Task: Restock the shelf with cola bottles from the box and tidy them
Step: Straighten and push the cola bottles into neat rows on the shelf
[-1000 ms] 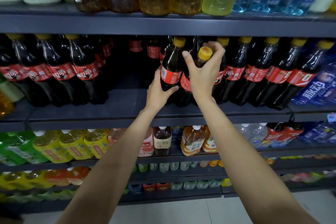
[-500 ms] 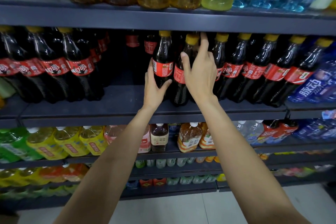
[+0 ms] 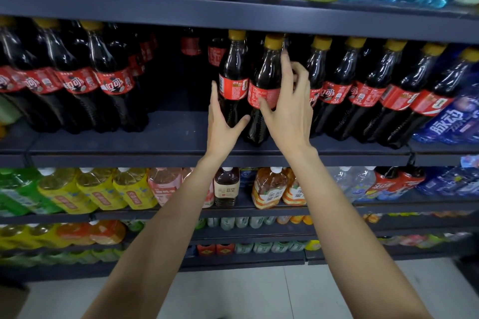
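cola bottles (image 3: 264, 90): glossy clear plastic, red film labels | shelf (image 3: 103, 142): matt dark metal

Dark shelf (image 3: 160, 137): yellow-capped cola bottles (image 3: 368, 90) standing, bare middle gap.
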The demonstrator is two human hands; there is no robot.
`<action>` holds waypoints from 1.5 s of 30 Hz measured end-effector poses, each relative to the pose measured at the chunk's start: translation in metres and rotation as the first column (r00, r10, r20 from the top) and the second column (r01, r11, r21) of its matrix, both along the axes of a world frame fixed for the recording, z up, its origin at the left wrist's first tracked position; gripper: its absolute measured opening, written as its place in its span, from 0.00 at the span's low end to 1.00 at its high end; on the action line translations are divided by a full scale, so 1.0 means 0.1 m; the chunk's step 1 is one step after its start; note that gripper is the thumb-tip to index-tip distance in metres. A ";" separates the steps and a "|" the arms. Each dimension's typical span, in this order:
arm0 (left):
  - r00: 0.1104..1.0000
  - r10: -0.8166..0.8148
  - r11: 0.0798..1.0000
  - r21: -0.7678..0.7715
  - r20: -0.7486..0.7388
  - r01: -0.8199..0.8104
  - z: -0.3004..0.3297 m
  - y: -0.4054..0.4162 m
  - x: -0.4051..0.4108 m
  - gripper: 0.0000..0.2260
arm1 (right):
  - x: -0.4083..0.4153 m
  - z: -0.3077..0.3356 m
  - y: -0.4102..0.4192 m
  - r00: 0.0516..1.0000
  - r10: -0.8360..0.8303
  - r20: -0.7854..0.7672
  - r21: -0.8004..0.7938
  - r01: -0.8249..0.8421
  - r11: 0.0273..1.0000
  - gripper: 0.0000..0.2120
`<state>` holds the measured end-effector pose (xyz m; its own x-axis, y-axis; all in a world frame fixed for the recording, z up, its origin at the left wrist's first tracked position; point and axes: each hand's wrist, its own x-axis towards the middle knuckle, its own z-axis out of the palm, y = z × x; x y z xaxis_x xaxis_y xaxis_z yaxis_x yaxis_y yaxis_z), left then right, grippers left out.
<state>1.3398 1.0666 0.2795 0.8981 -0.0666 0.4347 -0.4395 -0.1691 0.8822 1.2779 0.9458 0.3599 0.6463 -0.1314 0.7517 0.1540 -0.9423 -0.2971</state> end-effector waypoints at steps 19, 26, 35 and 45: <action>0.972 0.230 0.943 0.255 -0.037 -0.214 0.08 -0.22 -0.32 0.53 | -0.15 -0.12 -0.13 0.997 0.040 -0.069 0.020 -0.039 0.999 0.30; 0.938 0.318 0.873 0.344 0.135 -0.345 0.24 0.81 -0.49 0.27 | -0.19 -0.24 0.43 0.931 0.362 -0.033 0.032 -0.361 0.932 0.16; 0.722 0.494 0.598 0.413 0.484 -0.687 0.02 2.10 -0.01 0.32 | 0.74 -0.51 1.38 0.906 0.359 -0.223 0.173 -0.326 0.929 0.24; 0.593 0.334 0.510 0.389 0.733 -0.767 0.14 2.37 0.53 0.39 | 1.89 -0.42 1.68 0.972 0.002 -0.235 0.211 0.049 0.976 0.30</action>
<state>1.3928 1.3032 0.2936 0.4777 -0.0789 0.8749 -0.3458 -0.9324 0.1048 1.4665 1.1134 0.3180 0.7945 -0.2900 0.5336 0.0349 -0.8554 -0.5168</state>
